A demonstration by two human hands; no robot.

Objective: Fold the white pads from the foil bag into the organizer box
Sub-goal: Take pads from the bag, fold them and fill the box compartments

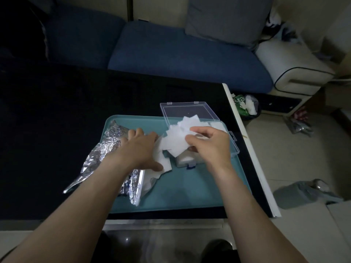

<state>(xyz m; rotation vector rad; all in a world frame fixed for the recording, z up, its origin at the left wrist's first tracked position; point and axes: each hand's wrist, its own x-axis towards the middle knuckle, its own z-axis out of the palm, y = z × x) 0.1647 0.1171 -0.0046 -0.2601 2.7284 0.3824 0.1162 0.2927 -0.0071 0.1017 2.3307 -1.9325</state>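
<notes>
Now your right hand pinches a fanned bunch of white square pads above the clear plastic organizer box, while your left hand rests with relaxed fingers flat on the crinkled silver foil bag.

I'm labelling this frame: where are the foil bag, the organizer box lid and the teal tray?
foil bag [98,158]: head view, crinkled middle.
organizer box lid [188,111]: head view, clear panel.
teal tray [190,190]: head view, bare floor.

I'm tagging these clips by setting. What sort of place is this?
Most likely a home living room: a blue sofa with a grey cushion stands behind a low dark table, and a small bin sits on the tiled floor.
</notes>
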